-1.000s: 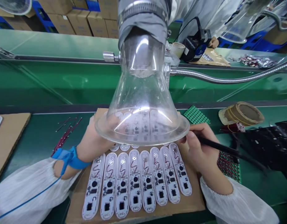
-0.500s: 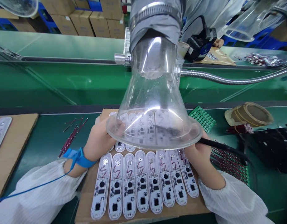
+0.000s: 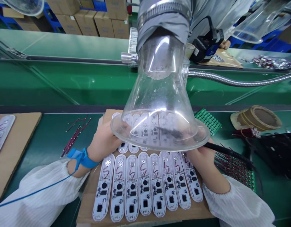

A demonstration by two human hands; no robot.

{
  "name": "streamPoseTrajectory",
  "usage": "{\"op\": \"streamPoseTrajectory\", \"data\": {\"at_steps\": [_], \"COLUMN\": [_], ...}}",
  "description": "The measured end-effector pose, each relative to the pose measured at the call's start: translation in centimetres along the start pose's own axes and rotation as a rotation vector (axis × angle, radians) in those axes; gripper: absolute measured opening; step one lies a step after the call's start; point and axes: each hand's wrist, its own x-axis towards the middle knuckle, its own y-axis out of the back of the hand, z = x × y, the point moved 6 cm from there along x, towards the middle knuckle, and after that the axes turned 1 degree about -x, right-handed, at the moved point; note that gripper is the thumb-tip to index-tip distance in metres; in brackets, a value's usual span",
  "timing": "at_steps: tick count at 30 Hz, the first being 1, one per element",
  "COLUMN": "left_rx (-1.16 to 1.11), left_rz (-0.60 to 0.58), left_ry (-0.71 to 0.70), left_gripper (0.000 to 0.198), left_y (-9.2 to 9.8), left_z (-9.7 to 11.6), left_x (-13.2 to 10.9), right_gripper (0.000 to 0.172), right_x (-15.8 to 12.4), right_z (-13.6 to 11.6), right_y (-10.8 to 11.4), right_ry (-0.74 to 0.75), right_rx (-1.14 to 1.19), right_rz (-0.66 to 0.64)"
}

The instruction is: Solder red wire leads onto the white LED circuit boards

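My left hand (image 3: 105, 140), with a blue wrist strap (image 3: 86, 160), is at the left rim of the clear fume hood (image 3: 162, 94). Its curled fingers show only partly through the plastic; what they hold is unclear. On the other side, my right hand (image 3: 200, 157) grips a black-handled soldering iron (image 3: 222, 149), whose dark front part is seen blurred under the hood. White oblong circuit boards (image 3: 145, 192) with short red wires lie in rows on a cardboard sheet (image 3: 86, 209) between my forearms. The far row is seen through the hood.
Loose dark-red wires (image 3: 73, 140) lie left of the boards. At right are green perforated blocks (image 3: 208, 121), one filled with wires, and a round brown container (image 3: 259, 118). A flexible metal tube (image 3: 225, 81) crosses behind. Another cardboard sheet (image 3: 18, 148) lies far left.
The whole view has shifted slightly, so everything appears a little farther right. Both hands keep nearly the same pose, and the soldering iron stays in my right hand.
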Motion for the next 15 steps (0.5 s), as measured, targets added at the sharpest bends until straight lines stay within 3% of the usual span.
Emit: {"op": "streamPoseTrajectory", "data": {"at_steps": [4,11,15], "left_rx": [0.103,0.119,0.082], "left_rz": [0.126,0.138,0.108], "left_ry": [-0.017,-0.074,-0.070], "left_gripper": [0.017,0.013,0.012], "left_y": [1.3,1.5,1.3], "left_z": [1.2,1.8,1.6], "left_x": [0.3,0.7,0.7], "right_gripper": [0.026,0.028,0.022], "right_x": [0.4,0.3,0.2], "right_z": [-0.5,0.1,0.1], "right_y": [0.2,-0.7,-0.6], "right_ry": [-0.005,-0.050,-0.012], "right_rx": [0.047,0.050,-0.050], "right_rz": [0.046,-0.064,-0.049]}}
